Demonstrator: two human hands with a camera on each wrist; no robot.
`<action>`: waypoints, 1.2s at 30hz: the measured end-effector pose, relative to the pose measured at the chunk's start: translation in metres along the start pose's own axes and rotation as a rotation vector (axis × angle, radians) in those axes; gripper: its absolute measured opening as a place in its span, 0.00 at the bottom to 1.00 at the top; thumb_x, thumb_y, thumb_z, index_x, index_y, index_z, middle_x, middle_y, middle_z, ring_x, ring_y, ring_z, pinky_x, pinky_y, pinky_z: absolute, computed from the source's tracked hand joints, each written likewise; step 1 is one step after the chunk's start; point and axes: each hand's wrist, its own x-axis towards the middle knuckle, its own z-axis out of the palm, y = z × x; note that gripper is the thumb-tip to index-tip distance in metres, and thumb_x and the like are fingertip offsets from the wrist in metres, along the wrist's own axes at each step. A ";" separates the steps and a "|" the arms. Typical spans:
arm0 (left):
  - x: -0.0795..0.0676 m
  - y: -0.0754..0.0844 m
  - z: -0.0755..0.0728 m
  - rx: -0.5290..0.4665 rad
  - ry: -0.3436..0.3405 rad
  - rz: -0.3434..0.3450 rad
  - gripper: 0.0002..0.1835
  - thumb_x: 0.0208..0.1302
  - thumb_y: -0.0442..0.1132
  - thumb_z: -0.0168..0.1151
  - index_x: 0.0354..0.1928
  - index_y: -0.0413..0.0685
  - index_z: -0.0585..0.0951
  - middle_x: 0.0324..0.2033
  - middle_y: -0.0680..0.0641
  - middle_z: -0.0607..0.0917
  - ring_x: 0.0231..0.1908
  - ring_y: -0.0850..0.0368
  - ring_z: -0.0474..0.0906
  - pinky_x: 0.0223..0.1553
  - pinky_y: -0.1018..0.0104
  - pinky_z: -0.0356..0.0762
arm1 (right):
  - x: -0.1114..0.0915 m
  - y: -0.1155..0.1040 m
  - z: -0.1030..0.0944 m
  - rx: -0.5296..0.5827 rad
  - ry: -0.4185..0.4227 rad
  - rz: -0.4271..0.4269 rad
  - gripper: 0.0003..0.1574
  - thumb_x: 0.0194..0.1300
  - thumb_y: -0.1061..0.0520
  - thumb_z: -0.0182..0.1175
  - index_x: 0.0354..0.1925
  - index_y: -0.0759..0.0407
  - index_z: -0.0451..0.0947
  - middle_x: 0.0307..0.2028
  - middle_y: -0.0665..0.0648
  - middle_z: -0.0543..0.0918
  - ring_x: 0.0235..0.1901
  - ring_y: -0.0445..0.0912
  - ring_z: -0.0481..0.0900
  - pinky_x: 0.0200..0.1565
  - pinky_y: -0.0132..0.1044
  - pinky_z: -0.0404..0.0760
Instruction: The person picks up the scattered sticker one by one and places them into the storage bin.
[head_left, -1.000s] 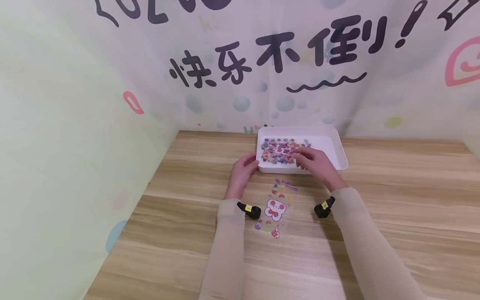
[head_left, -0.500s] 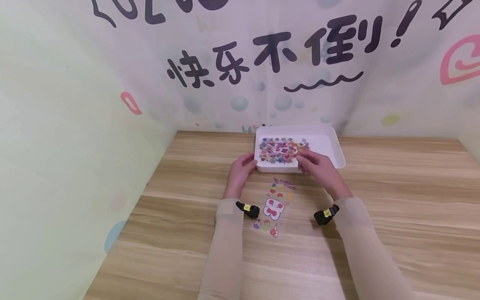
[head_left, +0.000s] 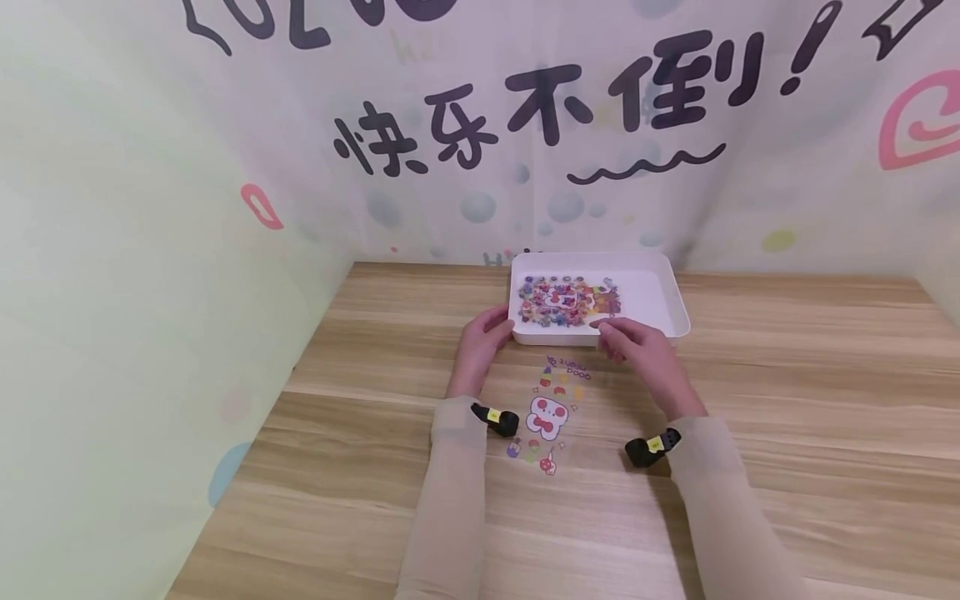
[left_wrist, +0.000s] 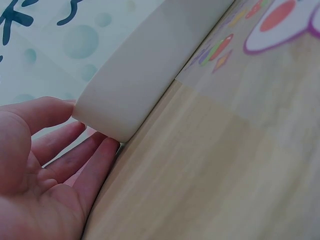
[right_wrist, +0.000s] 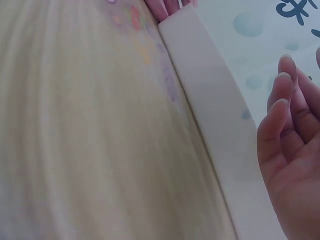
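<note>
A shallow white tray [head_left: 636, 336] stands at the back of the wooden table. Several small multicoloured pieces [head_left: 558, 315] lie in its left part, around a white cartoon-face print [head_left: 561, 297]. My left hand [head_left: 480, 346] holds the tray's near left corner; in the left wrist view the thumb is at the rim and the fingers touch the lower side. My right hand [head_left: 637, 350] hovers over the tray's front edge, fingers loosely bent, with nothing visible in it; the right wrist view hides its thumb. In front of the tray lies a clear sheet [head_left: 548, 418] printed with a cartoon face and small pictures.
The table [head_left: 337, 467] runs out wide to both sides. Directly behind the tray hangs a pale printed cloth [head_left: 450, 208] with dark lettering, and another pale wall [head_left: 135, 292] borders the table on the left. Black wrist cameras [head_left: 647, 452] sit at both cuffs.
My right hand has drawn back from over the small pieces to the tray's front edge, uncovering brownish-orange pieces at the right of the pile. My left hand keeps its place at the corner.
</note>
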 end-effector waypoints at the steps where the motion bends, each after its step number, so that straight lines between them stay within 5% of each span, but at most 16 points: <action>1: 0.000 0.000 0.000 0.000 0.001 0.000 0.20 0.61 0.42 0.57 0.56 0.54 0.73 0.53 0.51 0.75 0.49 0.62 0.72 0.48 0.69 0.73 | 0.000 0.001 0.000 0.002 0.000 0.004 0.38 0.56 0.31 0.48 0.52 0.57 0.73 0.38 0.58 0.77 0.37 0.50 0.71 0.43 0.45 0.72; 12: 0.000 -0.001 0.000 -0.010 -0.003 -0.007 0.21 0.61 0.41 0.56 0.57 0.53 0.72 0.53 0.50 0.74 0.49 0.62 0.72 0.48 0.69 0.73 | -0.001 0.015 0.000 0.037 0.013 0.041 0.35 0.56 0.30 0.48 0.51 0.50 0.73 0.40 0.56 0.77 0.38 0.49 0.72 0.43 0.39 0.75; 24: -0.001 -0.001 0.000 -0.033 -0.008 0.010 0.21 0.61 0.39 0.57 0.57 0.49 0.72 0.54 0.48 0.74 0.50 0.61 0.72 0.48 0.70 0.73 | -0.002 0.024 -0.004 0.046 0.048 0.040 0.35 0.57 0.33 0.51 0.53 0.54 0.73 0.41 0.62 0.77 0.37 0.51 0.72 0.38 0.38 0.77; 36: 0.000 0.000 0.000 -0.007 0.007 0.016 0.20 0.61 0.40 0.56 0.56 0.51 0.73 0.53 0.49 0.75 0.48 0.63 0.73 0.47 0.72 0.73 | -0.002 0.027 -0.002 -0.110 -0.108 0.019 0.34 0.57 0.35 0.52 0.54 0.55 0.73 0.44 0.56 0.79 0.39 0.50 0.76 0.41 0.41 0.75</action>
